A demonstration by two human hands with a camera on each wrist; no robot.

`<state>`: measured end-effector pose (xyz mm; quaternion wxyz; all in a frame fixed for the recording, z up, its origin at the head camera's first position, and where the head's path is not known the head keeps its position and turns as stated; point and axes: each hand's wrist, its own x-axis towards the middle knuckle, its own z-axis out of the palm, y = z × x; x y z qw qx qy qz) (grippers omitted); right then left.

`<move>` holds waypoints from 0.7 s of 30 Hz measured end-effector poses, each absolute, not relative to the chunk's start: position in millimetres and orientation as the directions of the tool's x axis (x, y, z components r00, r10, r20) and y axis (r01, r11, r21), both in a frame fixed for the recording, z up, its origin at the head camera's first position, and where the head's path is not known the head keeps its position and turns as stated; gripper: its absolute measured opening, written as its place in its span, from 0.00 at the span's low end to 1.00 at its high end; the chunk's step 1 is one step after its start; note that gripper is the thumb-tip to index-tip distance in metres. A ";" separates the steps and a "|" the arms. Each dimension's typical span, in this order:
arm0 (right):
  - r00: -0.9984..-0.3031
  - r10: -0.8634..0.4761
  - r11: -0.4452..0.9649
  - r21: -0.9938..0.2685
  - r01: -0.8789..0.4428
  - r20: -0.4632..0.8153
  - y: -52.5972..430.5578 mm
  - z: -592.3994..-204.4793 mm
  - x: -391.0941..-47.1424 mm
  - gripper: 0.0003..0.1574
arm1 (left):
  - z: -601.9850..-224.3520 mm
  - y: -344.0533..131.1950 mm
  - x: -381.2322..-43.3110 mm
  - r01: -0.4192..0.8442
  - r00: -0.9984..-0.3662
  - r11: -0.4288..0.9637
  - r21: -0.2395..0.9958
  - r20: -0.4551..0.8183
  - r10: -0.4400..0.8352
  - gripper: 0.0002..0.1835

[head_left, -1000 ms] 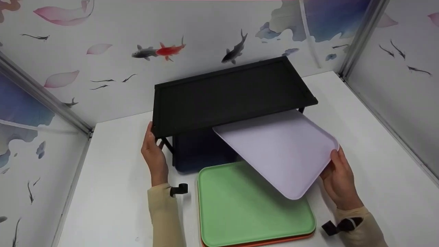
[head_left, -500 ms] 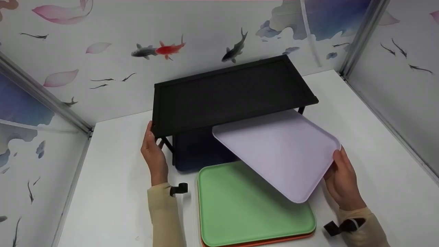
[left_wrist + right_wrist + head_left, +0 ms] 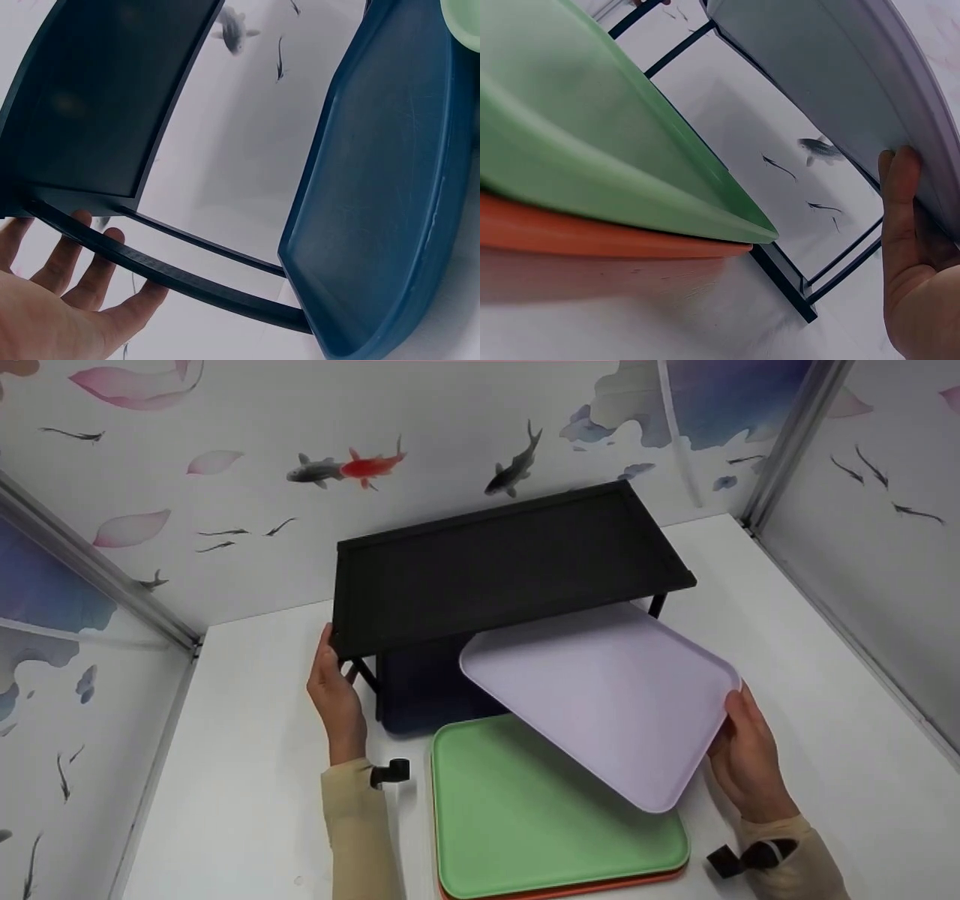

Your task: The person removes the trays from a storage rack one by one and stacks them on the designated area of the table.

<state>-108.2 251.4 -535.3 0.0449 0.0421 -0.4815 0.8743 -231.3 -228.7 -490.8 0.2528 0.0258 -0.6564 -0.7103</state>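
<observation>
My left hand (image 3: 335, 697) holds the left front corner of a black two-tier rack (image 3: 510, 562); in the left wrist view its fingers (image 3: 96, 281) lie behind the rack's slim side bar. With my right hand (image 3: 750, 757) I grip a lilac tray (image 3: 600, 690) by its right corner, thumb on top and fingers beneath. That tray slants, its far part reaching under the rack's top shelf, its near corner hanging over a green tray (image 3: 555, 817). A dark blue tray (image 3: 435, 690) lies low in the rack, partly hidden by the top shelf and the lilac tray.
The green tray rests on an orange tray (image 3: 615, 232) on the white table (image 3: 247, 780), in front of the rack. Close behind the rack rises a wall (image 3: 247, 420) printed with fish and petals. More printed panels stand at both sides.
The lilac tray has turned slightly, its near corner coming toward me and its left corner shifting a little left. My right hand moved slightly with it; my left hand stays at the rack.
</observation>
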 end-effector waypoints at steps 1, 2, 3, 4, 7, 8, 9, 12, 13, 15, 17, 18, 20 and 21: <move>-0.992 0.038 -0.536 -0.836 -0.122 0.121 251.4 -535.4 -108.3 0.35 | -491.1 -228.9 -231.5 0.326 -0.871 -0.012 0.945 0.295 -0.392 0.25; -0.992 0.037 -0.536 -0.835 -0.123 0.123 251.4 -535.6 -108.4 0.35 | -491.4 -229.2 -231.6 0.326 -0.871 -0.013 0.945 0.295 -0.392 0.24; -0.991 0.036 -0.543 -0.831 -0.125 0.126 251.5 -535.8 -108.3 0.35 | -491.5 -229.2 -231.5 0.326 -0.872 -0.014 0.945 0.295 -0.391 0.24; -0.991 0.036 -0.545 -0.829 -0.127 0.128 251.5 -535.9 -108.3 0.35 | -491.7 -229.5 -231.5 0.324 -0.873 -0.016 0.946 0.293 -0.390 0.24; -0.991 0.034 -0.538 -0.833 -0.126 0.128 251.3 -536.3 -108.5 0.35 | -491.8 -229.4 -231.1 0.329 -0.873 -0.011 0.944 0.299 -0.386 0.24; -0.991 0.034 -0.535 -0.836 -0.124 0.126 251.3 -536.2 -108.5 0.35 | -492.0 -229.5 -231.2 0.331 -0.872 -0.009 0.944 0.302 -0.384 0.24; -0.992 0.033 -0.536 -0.835 -0.124 0.126 251.2 -536.2 -108.5 0.35 | -492.0 -229.4 -231.3 0.333 -0.872 -0.008 0.943 0.305 -0.383 0.24; -0.993 0.029 -0.533 -0.838 -0.116 0.118 251.0 -535.6 -108.0 0.35 | -492.3 -229.7 -231.6 0.334 -0.870 -0.003 0.942 0.308 -0.385 0.24; -0.993 0.027 -0.535 -0.837 -0.114 0.117 251.0 -535.4 -107.7 0.36 | -492.2 -229.8 -231.6 0.333 -0.870 -0.001 0.943 0.307 -0.386 0.24; -0.993 0.025 -0.537 -0.837 -0.108 0.112 250.9 -535.1 -107.2 0.36 | -492.0 -229.8 -231.6 0.331 -0.869 0.001 0.944 0.305 -0.388 0.24; -0.994 0.019 -0.543 -0.834 -0.101 0.109 251.0 -535.0 -106.6 0.36 | -491.9 -229.9 -231.6 0.331 -0.869 0.002 0.944 0.306 -0.390 0.24; -0.994 0.016 -0.544 -0.833 -0.098 0.107 251.0 -535.1 -106.4 0.36 | -491.9 -230.0 -231.7 0.332 -0.868 0.001 0.943 0.306 -0.391 0.24; -0.994 0.009 -0.548 -0.831 -0.094 0.106 251.0 -535.4 -106.0 0.35 | -492.1 -230.3 -231.9 0.333 -0.868 -0.003 0.943 0.305 -0.391 0.24; -0.994 0.006 -0.554 -0.827 -0.093 0.108 251.1 -535.6 -105.9 0.35 | -492.3 -230.3 -232.1 0.333 -0.868 -0.004 0.943 0.305 -0.391 0.24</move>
